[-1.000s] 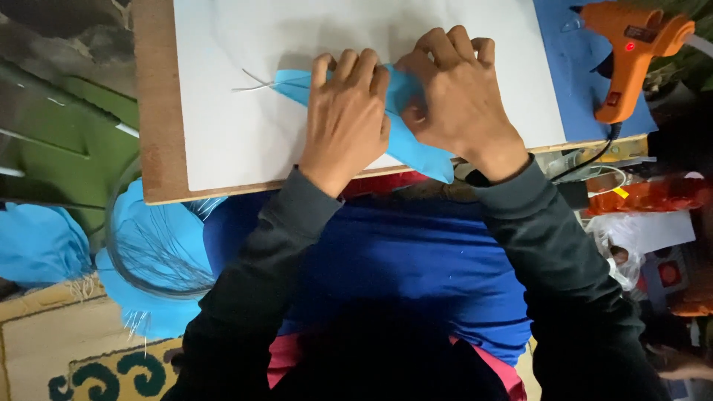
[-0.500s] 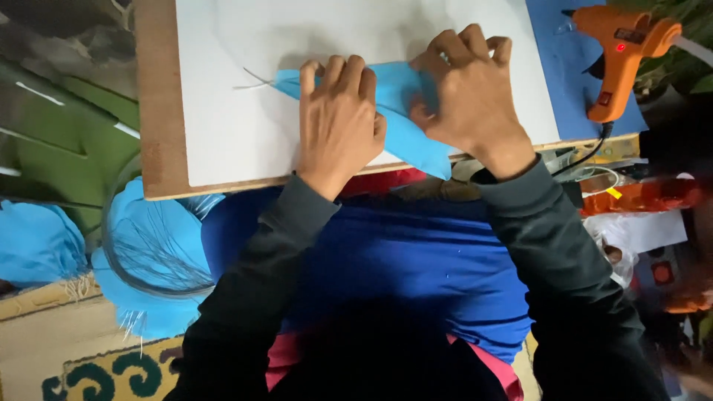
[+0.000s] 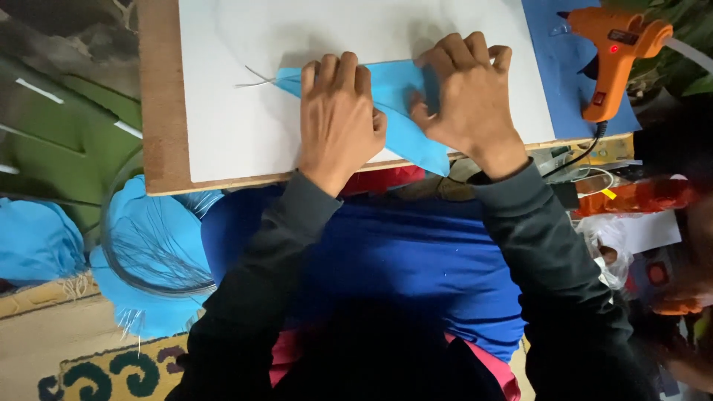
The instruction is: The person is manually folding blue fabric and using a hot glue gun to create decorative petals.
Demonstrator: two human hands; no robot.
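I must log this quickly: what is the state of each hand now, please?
Left hand: open, pressed flat on the light blue fabric piece, holding nothing.
Right hand: fingers bent, pressing on the same piece; a grip cannot be told.

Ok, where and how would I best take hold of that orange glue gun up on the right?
Grip the glue gun by its handle, the lower part where the cord leaves, probably coming from the near edge of the board. It lies flat on the blue sheet with the nozzle pointing left, so the handle is free and away from the tip.
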